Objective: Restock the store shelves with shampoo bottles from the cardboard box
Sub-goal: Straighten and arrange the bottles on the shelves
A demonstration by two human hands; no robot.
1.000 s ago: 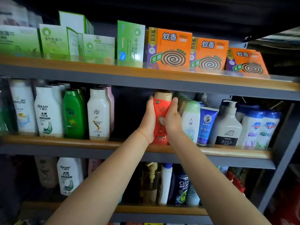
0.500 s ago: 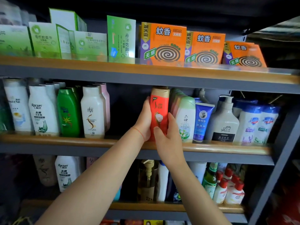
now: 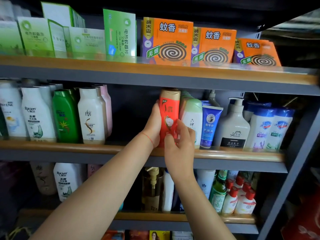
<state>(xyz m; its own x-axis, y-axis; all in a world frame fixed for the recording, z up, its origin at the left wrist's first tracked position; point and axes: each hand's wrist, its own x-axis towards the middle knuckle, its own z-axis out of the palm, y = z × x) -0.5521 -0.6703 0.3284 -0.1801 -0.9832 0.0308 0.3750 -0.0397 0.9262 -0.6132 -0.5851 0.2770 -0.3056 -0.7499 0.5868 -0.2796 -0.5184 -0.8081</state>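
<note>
Red shampoo bottle [image 3: 169, 118] upright on the middle shelf [image 3: 69, 148], long axis vertical, gold cap up just under the shelf above, printed label facing outward. Left hand [image 3: 154, 124] wrapped on its left edge, palm against the side, fingers curled round behind and hidden, thumb up near the label's top corner. Right hand [image 3: 180, 144] low in front, fingers [image 3: 181, 126] loosely curled and apart, fingertips at the bottle's lower right face; actual grip there cannot be told.

Immediately right of the right hand's fingers: a pale green-capped bottle [image 3: 192, 122] touching the red one, then a blue tube [image 3: 210, 125] standing on its cap, a white pump bottle [image 3: 235, 125] and blue-capped white bottles [image 3: 271, 130]. Left of the left hand: a dark open gap, then a white bottle [image 3: 91, 116], a green bottle [image 3: 65, 116] and more white ones. Above the fingers, orange coil boxes [image 3: 168, 40] on the top shelf.

Against half a second ago: bottle's stance unchanged, upright with label forward; a second ago, gripped from both sides, right hand high on the right edge. Since then, right hand lower and drawn back toward the front rim, left hand in the same hold.
</note>
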